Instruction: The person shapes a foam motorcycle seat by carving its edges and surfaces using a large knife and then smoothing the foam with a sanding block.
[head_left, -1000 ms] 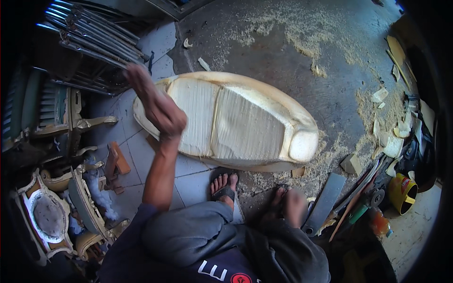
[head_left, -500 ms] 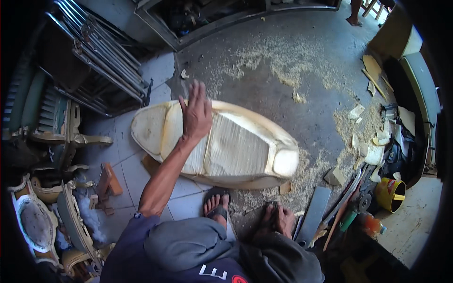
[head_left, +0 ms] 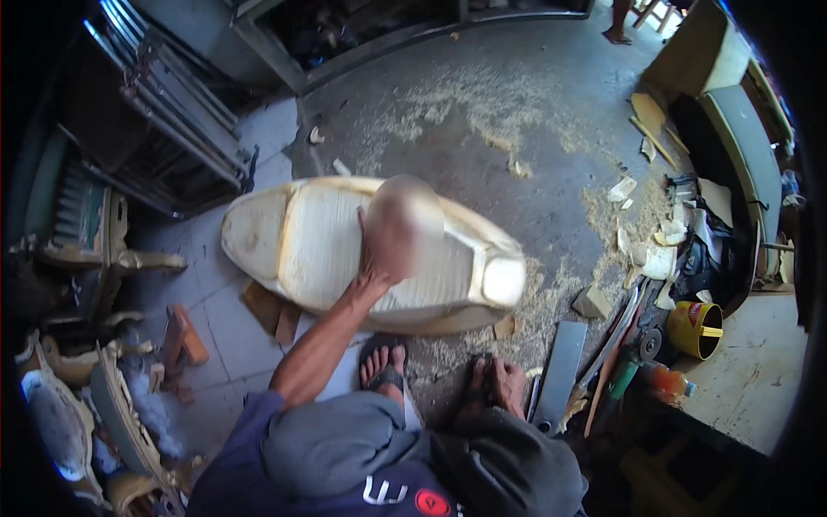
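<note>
A long, cream-coloured foam seat pad (head_left: 323, 233), shaped like a motorcycle seat, lies on the floor before my feet. Its middle is ribbed, its left end is rounded and a pale squared block forms its right end. My left hand (head_left: 392, 246) rests on the ribbed middle, palm down. The thumb stands apart from the hand; a blur covers the fingers. Nothing shows in its grasp. No part of my right hand appears.
Foam crumbs (head_left: 465, 112) litter the floor. Right of my feet lie a flat metal bar (head_left: 558, 370), an angle grinder (head_left: 633, 366), a yellow bucket (head_left: 693, 332) and foam scraps (head_left: 659, 258). Folded metal chairs (head_left: 172, 103) and ornate furniture frames (head_left: 129, 414) stand left. A person's foot (head_left: 618, 36) is far off.
My left hand has slid right along the foam pad, from its left-middle part to the ribbed centre. The whole view has shifted slightly.
</note>
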A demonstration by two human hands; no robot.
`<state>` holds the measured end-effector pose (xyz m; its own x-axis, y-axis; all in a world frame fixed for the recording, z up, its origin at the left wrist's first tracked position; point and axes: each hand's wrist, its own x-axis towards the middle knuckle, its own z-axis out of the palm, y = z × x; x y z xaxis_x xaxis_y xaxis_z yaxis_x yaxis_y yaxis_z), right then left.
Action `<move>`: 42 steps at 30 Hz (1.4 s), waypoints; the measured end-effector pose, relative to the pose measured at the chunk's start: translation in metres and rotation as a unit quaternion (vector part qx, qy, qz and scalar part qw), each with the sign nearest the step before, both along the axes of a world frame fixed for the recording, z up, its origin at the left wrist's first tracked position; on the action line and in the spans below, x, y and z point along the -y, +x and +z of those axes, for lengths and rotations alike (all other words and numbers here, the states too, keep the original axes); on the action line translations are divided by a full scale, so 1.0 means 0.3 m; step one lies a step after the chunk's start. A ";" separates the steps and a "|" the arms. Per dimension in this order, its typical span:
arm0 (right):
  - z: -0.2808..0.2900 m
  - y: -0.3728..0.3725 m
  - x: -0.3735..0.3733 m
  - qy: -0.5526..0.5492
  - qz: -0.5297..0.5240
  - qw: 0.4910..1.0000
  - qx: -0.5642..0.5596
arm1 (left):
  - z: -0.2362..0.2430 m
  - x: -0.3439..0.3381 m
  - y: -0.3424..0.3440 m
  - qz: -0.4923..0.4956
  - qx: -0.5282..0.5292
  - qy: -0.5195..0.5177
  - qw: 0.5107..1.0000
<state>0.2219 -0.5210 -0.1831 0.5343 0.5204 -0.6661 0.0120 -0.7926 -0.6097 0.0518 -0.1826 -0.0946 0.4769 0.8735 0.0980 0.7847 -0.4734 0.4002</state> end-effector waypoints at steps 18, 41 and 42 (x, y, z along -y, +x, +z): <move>0.034 -0.019 -0.015 -0.016 -0.056 0.994 -0.091 | -0.034 0.168 -0.044 -0.081 0.031 -0.031 0.996; 0.066 0.023 -0.052 -0.059 -0.045 0.987 -0.145 | 0.078 0.155 0.201 -0.204 0.156 -0.025 0.966; 0.068 0.022 -0.055 -0.060 -0.047 0.987 -0.145 | 0.071 0.159 0.203 -0.206 0.156 -0.026 0.966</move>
<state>0.2285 -0.5045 -0.1628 0.3544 0.3867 -0.8514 -0.2256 -0.8482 -0.4792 0.1127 -0.2304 -0.0732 0.7387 0.6243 0.2540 0.3717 -0.6917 0.6192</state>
